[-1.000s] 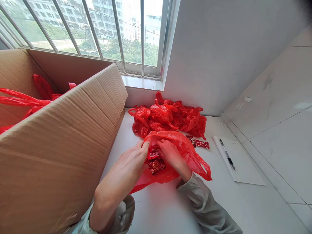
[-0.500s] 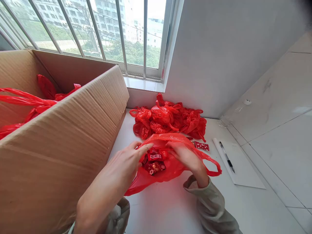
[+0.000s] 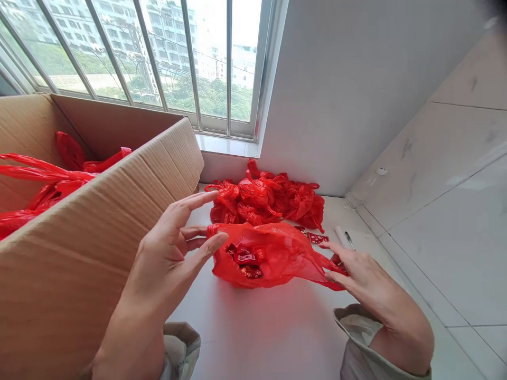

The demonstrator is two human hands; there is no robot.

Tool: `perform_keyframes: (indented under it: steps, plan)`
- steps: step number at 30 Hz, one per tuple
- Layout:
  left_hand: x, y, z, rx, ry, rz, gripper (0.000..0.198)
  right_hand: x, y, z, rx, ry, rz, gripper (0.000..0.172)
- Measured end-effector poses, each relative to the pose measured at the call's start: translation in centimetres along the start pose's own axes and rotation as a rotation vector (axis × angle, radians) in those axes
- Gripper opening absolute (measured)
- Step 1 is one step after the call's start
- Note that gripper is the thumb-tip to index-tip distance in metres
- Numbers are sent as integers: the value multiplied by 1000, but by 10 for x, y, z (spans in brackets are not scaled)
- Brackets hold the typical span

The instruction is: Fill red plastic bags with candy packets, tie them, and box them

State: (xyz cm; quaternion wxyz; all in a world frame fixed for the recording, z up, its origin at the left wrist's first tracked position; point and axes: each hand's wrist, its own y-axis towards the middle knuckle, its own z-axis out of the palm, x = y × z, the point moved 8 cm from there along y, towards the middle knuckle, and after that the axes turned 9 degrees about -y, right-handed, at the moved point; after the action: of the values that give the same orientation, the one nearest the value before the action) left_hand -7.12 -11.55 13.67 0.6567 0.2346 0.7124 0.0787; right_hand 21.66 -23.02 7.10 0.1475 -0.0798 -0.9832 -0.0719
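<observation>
A red plastic bag (image 3: 277,264) lies with its mouth open on the white tabletop. Inside it, several small red wrapped packets (image 3: 246,257) with printed labels show. My left hand (image 3: 174,248) is at the bag's left edge, thumb and index finger spread wide, the other fingers touching the bag's gathered rim. On the opposite side, my right hand (image 3: 362,274) has its fingers closed around the bag's right handle; part of the grip is hidden. Just behind the bag lie loose red packets with white dots (image 3: 318,238).
Several tied red plastic bags (image 3: 265,195) are heaped against the wall. To the left stands a large cardboard box (image 3: 119,211) with more red bags (image 3: 59,182) inside. A pen (image 3: 349,240) rests on white paper (image 3: 366,240) at the right. A clear bottle (image 3: 354,198) stands in the corner.
Both hands have come out of the bag's mouth and moved apart: the left to the left rim, the right to the right handle, now stretched sideways. The view has shifted slightly.
</observation>
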Motion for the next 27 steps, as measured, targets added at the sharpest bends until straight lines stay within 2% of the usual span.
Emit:
perform_keyframes:
  steps: [2, 3, 4, 6, 8, 9, 11, 13, 15, 19, 21, 22, 24, 26, 27]
  plan:
    - [-2, 3, 5, 0, -181, 4, 49, 2, 8, -4, 40, 131, -21, 32]
    - [-3, 4, 7, -1, -220, 15, 47, 4, 13, -11, 11, 233, -28, 31]
    - [-5, 4, 7, -11, -233, 25, 45, 6, 19, -22, -60, 365, -32, 33]
    - [-7, 4, 7, -40, -210, 47, 39, 7, 29, -45, -283, 681, -22, 38]
    - [-10, 3, 7, -58, -181, 93, 36, 8, 35, -56, -476, 943, -7, 41]
    - [-12, 3, 7, -60, -170, 121, 36, 11, 39, -56, -516, 1021, -6, 42]
    - [-15, 3, 7, -49, -147, 160, 40, 23, 45, -49, -505, 1085, -21, 50]
    - [-17, 5, 8, -37, -97, 169, 44, 33, 46, -43, -495, 1080, -52, 58]
    - [-22, 8, 8, -38, -28, 187, 45, 36, 42, -41, -544, 1049, -64, 59]
    - [-36, 11, 9, -78, 113, 291, 50, 23, 24, -54, -837, 930, -46, 47]
    - [-38, 9, 14, -40, 202, 326, 58, 17, 20, -58, -900, 829, -17, 40]
    - [-36, 7, 16, 0, 268, 324, 62, 16, 23, -57, -857, 752, 0, 36]
    - [-29, 3, 17, 80, 422, 285, 70, 18, 32, -51, -692, 550, 31, 29]
    - [-21, -4, 7, 89, 539, 221, 76, 16, 37, -45, -561, 365, 60, 26]
    - [-18, -8, -2, 69, 571, 193, 82, 13, 37, -45, -541, 312, 76, 26]
